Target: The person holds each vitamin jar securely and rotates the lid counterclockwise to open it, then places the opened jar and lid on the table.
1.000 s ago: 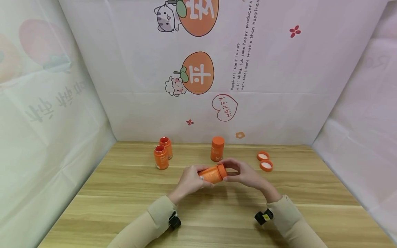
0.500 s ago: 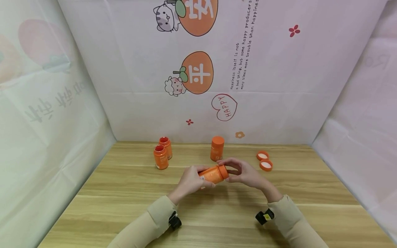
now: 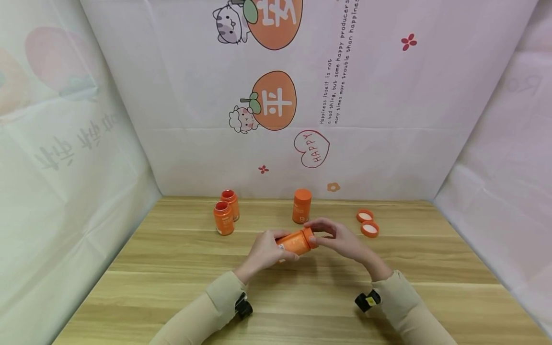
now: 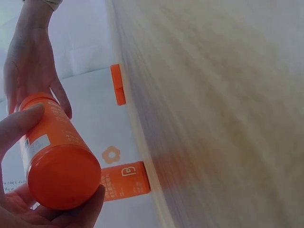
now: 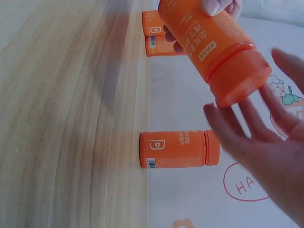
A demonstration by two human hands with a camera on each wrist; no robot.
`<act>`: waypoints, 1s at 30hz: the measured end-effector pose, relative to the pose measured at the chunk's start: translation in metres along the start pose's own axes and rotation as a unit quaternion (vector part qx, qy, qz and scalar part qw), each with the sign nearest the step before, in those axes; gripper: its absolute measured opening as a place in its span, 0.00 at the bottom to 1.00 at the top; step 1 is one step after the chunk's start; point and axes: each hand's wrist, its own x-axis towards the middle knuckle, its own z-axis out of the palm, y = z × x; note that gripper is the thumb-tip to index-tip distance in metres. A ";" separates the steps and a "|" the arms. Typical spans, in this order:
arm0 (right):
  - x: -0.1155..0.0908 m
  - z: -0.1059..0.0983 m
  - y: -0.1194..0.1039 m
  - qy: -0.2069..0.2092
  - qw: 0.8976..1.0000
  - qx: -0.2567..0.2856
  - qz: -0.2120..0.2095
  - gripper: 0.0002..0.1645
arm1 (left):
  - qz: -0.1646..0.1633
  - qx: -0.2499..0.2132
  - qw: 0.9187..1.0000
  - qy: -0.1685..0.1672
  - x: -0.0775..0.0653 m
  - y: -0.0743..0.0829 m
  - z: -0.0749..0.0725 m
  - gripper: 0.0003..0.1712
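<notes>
My left hand (image 3: 266, 249) grips an orange bottle (image 3: 294, 243) by its body, tilted above the table with the cap end toward the right. In the left wrist view the bottle's base (image 4: 64, 176) faces the camera, thumb on one side and fingers beneath. The orange cap (image 5: 241, 78) sits on the bottle's neck. Around that cap my right hand (image 3: 340, 242) curls its fingers; in the right wrist view (image 5: 266, 128) the fingertips reach the cap and the blurred thumb lies close beside it. Behind the hands another capped orange bottle (image 3: 302, 207) stands upright.
Two uncapped orange bottles (image 3: 224, 219) stand at the back left. On the right, two orange caps (image 3: 370, 229) lie with their white insides up. The wooden table (image 3: 302, 306) meets a white printed sheet (image 3: 379, 158) at the back, with more sheets at both sides.
My right thumb has shifted up over the side of the cap, and the fingers have changed position around it. The left hand and bottle stay nearly in place.
</notes>
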 end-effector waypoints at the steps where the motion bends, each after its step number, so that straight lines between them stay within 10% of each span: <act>1: 0.001 0.000 -0.001 0.006 1.000 -0.008 0.010 0.22 | 0.000 0.001 1.000 0.001 0.000 0.000 0.000 0.34; 21: 0.013 0.012 -0.011 0.026 0.982 0.002 0.187 0.36 | 0.014 0.030 0.999 0.029 0.005 0.004 0.005 0.33; 30: 0.013 0.013 -0.011 0.039 0.978 0.015 0.204 0.36 | 0.017 0.031 0.999 0.036 0.004 0.005 0.005 0.33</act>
